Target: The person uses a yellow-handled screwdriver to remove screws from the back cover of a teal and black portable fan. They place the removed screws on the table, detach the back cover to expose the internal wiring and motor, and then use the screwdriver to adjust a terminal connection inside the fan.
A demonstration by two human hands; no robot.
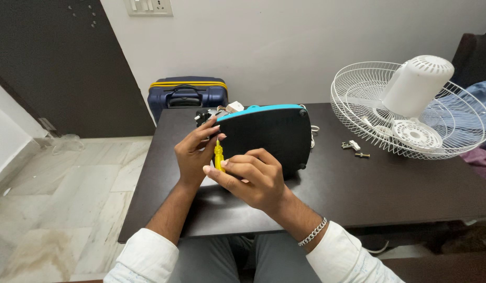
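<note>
I see my right hand [253, 175] in the lower middle of the frame, fingers curled tight around a small yellow-handled screwdriver [219, 155] that stands upright, its tip pointing up toward the edge of the appliance. My left hand [194, 152] sits just left of it, clamped on the left edge of a dark appliance base with a turquoise rim [266, 133], thumb and fingertips pressing near the screwdriver's shaft. The base stands tilted on its edge at the centre of the dark bench [358, 183], its flat underside facing me; white wires and some fittings show behind its upper left corner, though I can't make out what they connect to. At the upper right, a white wire fan guard [358, 99] lies on the bench with a white motor housing [417, 84] resting in it. A few loose screws [354, 147] lie just in front of the guard. On the floor beyond the bench stands a navy suitcase [186, 94] with yellow trim.
</note>
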